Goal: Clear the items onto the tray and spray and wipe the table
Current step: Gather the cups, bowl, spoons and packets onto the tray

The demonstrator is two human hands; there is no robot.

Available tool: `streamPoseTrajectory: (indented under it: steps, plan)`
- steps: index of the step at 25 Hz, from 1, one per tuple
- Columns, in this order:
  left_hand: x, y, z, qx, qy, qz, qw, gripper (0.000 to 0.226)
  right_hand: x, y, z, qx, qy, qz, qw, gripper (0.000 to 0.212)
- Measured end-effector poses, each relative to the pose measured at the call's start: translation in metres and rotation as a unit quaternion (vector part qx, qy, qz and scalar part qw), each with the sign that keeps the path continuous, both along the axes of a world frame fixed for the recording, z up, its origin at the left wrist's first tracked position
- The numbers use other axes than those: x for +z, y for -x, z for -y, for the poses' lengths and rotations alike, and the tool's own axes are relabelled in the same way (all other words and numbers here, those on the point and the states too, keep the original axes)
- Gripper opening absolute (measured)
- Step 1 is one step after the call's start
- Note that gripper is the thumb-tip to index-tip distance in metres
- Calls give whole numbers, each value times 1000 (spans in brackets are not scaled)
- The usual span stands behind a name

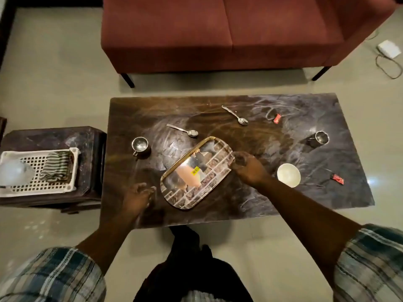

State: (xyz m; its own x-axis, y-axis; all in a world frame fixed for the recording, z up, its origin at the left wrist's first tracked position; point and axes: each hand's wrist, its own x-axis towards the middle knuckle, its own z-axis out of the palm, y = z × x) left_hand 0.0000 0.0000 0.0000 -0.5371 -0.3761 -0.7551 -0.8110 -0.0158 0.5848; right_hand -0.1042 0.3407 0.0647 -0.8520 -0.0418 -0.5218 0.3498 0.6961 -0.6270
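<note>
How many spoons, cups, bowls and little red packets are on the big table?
Spoons: 2
Metal cups: 2
White bowls: 1
Red packets: 2
Total: 7, none on the tray yet.

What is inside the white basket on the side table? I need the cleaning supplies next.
The white basket holds a folded striped cloth and a pale rounded object, too blurred to identify. Whatever lies beneath them is covered.
</note>
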Motion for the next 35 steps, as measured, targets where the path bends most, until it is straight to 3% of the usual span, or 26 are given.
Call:
streamPoseTrajectory:
  steps: [4,7,9,11,14,17,22,26,28,35]
  plan:
    - [-55,4,-8,45,-12,60,997,40,-46,30,1,36,-6,13,999,58]
    - [-86,20,-22,97,4,78,992,17,-92,61,2,49,-31,8,998,57]
    - [-105,29,-34,101,21,73,992,14,-122,80,0,60,-54,11,997,53]
    - [-118,31,-44,53,74,56,994,9,-144,92,-4,44,-73,-6,996,57]
    - [-134,26,-56,-18,178,19,984,20,-173,99,-13,30,-96,-33,994,60]
    - [-132,24,-62,-38,218,-28,975,26,-190,100,-19,19,-66,-41,997,56]
    - [-120,50,-57,-91,247,-105,959,36,-191,78,-49,-83,2,-64,994,48]
    - [-127,94,-62,-194,240,-149,939,41,-196,29,-88,-205,-6,-79,975,44]
    - [-132,109,-71,-200,219,-148,943,39,-201,9,-96,-252,-9,-75,965,45]
    - [-145,111,-81,-201,201,-146,948,28,-213,-16,-97,-293,-29,-88,952,49]
